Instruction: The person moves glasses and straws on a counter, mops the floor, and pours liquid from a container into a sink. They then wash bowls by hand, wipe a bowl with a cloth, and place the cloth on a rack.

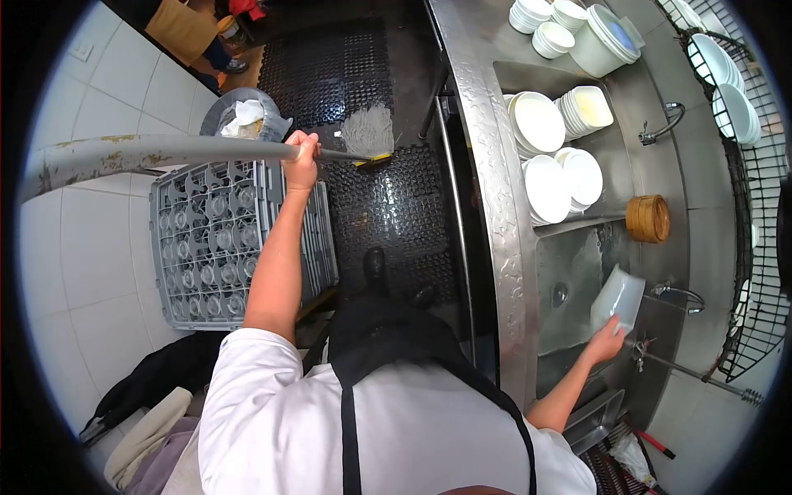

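Right hand [609, 337] has the white tub [620, 295] by one end over the sink [565, 260], so a wet grip might slip. Left hand [304, 153] is wrapped round the mop pole [186, 149]; swing it and the glass rack [155, 241] could get whacked. Farther out, the mop head [368, 130] might skid on that shiny mat [384, 202].

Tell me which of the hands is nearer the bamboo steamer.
Right. The right hand, holding a white container at the sink, is on the bamboo steamer's near side; the left hand grips a mop handle far left.
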`<act>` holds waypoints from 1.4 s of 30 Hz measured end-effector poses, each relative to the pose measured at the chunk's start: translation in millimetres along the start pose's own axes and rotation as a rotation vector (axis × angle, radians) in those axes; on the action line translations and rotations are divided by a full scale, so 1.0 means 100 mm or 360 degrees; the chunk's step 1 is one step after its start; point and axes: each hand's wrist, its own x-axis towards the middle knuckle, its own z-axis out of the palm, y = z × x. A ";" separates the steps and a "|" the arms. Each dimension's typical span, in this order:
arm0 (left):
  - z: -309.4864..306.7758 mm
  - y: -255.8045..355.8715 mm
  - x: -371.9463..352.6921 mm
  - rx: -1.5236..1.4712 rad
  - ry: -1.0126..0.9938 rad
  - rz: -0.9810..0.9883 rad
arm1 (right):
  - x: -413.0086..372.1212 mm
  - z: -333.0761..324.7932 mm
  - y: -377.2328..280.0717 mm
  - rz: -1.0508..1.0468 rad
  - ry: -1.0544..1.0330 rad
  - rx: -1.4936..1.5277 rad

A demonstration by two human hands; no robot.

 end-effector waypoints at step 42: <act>0.21 -0.08 0.81 -0.0040 0.0054 -0.0082 | -1.51 -0.34 -3.32 0.0679 -0.1579 0.2816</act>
